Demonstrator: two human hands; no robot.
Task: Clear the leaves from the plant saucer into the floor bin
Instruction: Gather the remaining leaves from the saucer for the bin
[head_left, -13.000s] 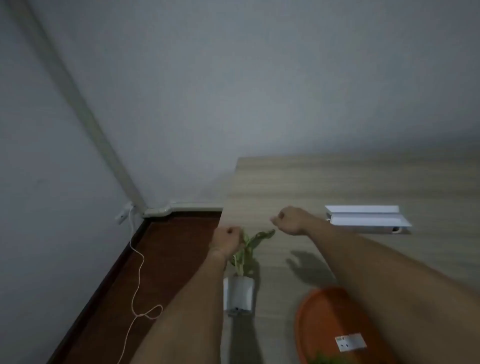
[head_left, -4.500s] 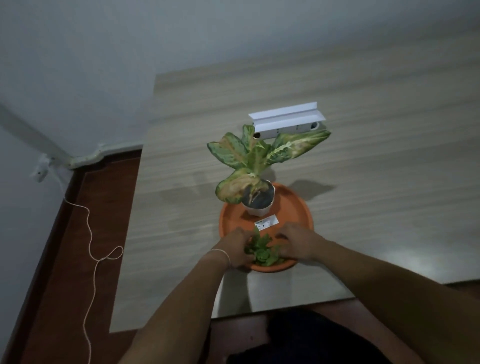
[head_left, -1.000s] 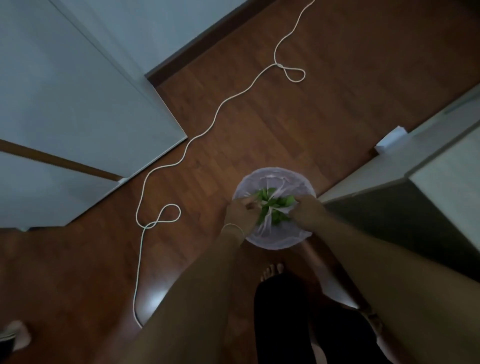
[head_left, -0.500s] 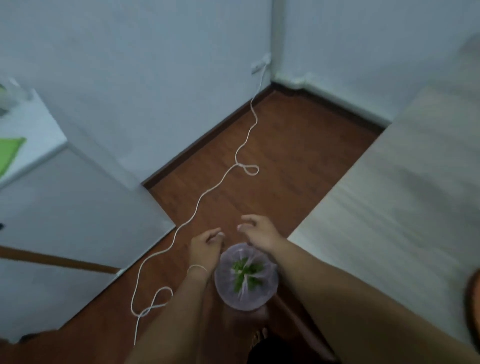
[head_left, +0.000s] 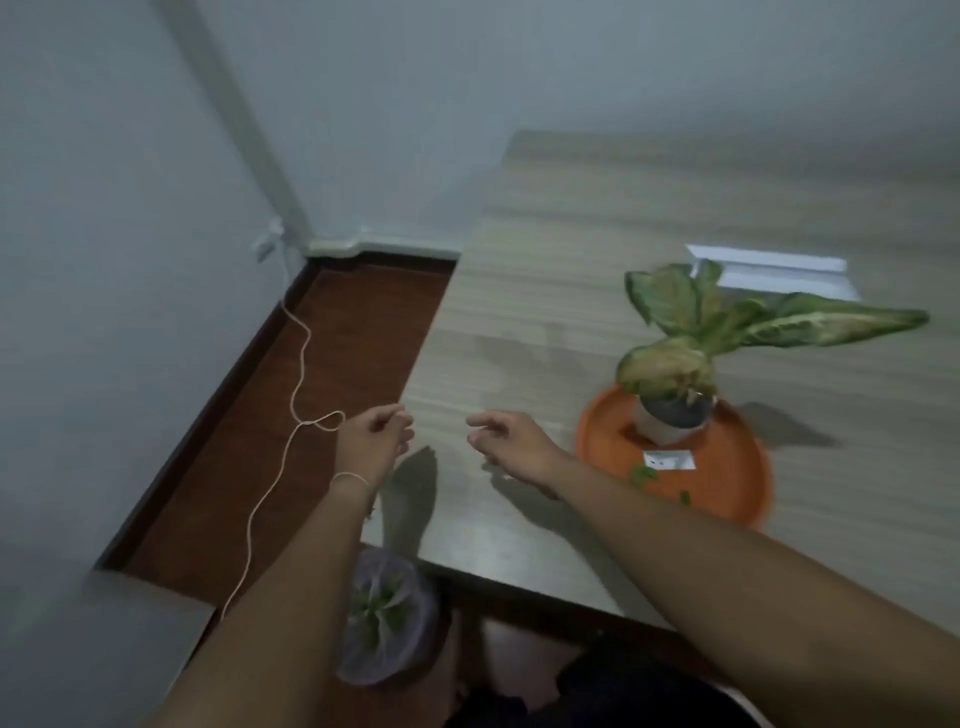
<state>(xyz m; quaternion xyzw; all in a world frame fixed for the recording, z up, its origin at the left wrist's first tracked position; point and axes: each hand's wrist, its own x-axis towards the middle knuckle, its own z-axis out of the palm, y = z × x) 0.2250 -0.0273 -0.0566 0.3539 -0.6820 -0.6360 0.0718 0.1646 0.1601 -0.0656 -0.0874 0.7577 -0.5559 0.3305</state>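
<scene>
An orange plant saucer (head_left: 727, 483) sits on the wooden table (head_left: 545, 291) at the right, carrying a small white pot with a variegated plant (head_left: 691, 332). A few small green leaf bits (head_left: 644, 473) lie on the saucer's near side beside a white label. On the floor below the table's near corner stands the bin (head_left: 384, 618), lined with a pale bag and holding green leaves. My left hand (head_left: 371, 441) hovers over the table's left edge, fingers loosely curled and empty. My right hand (head_left: 506, 439) hovers over the table left of the saucer, fingers apart and empty.
A white cable (head_left: 291, 395) snakes across the red-brown floor from a wall socket (head_left: 267, 241). A white box-like object (head_left: 769, 270) lies on the table behind the plant. A grey cabinet top (head_left: 78, 623) sits at the lower left.
Both hands rose from above the bin to table height, empty. My view swung up and right, bringing the saucer and plant back into sight; the bin now lies under my left forearm.
</scene>
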